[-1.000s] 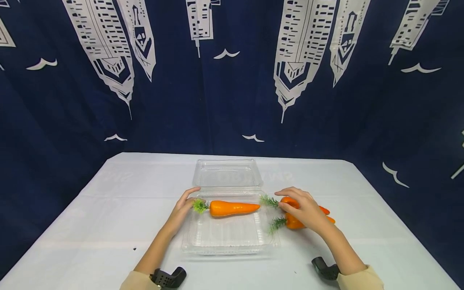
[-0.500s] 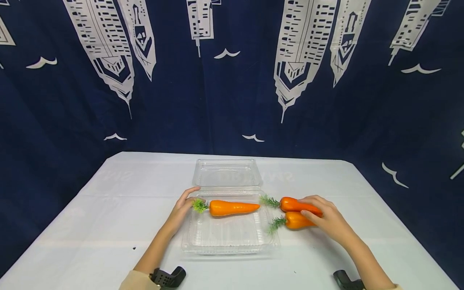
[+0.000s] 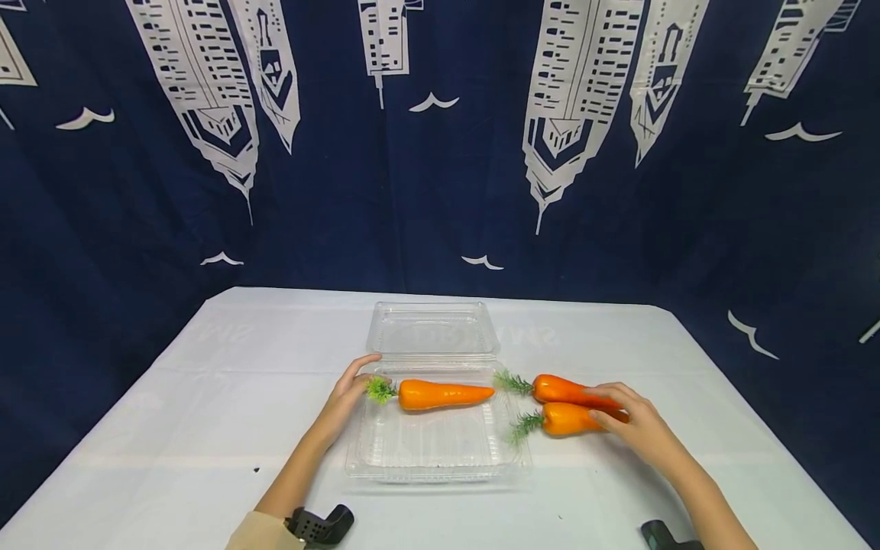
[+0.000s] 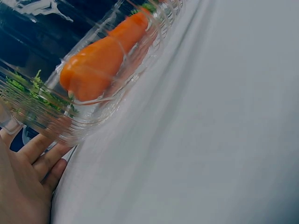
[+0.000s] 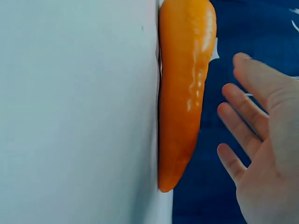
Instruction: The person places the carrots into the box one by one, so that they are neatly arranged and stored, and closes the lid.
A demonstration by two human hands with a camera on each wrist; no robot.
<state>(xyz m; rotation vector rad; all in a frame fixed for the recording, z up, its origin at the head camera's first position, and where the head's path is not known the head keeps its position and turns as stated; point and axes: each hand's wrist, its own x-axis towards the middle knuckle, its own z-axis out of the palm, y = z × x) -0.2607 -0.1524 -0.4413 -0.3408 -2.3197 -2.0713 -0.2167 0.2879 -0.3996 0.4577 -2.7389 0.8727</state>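
An orange carrot (image 3: 443, 394) with a light green leafy top lies across the back part of a clear plastic clamshell container (image 3: 438, 475). My left hand (image 3: 345, 399) rests at the container's left side; in the left wrist view its extended fingers (image 4: 44, 154) meet the ribbed wall. Right of the container, two more carrots lie side by side on the table: a far carrot (image 3: 555, 388) and a near carrot (image 3: 567, 418), leafy ends toward the container. My right hand (image 3: 638, 428) hovers over their tapered ends, fingers spread and holding nothing; the right wrist view shows it apart from a carrot (image 5: 184, 93).
The container's lid (image 3: 433, 330) lies folded back behind it. White cloth covers the table (image 3: 206, 428), and a dark blue curtain (image 3: 426, 191) with white building prints hangs behind. A small dark speck (image 3: 257, 470) marks the cloth at front left.
My right hand has drawn back rightward along the two loose carrots, from near their leafy ends to their tapered ends. The left hand, container and carrots have stayed put.
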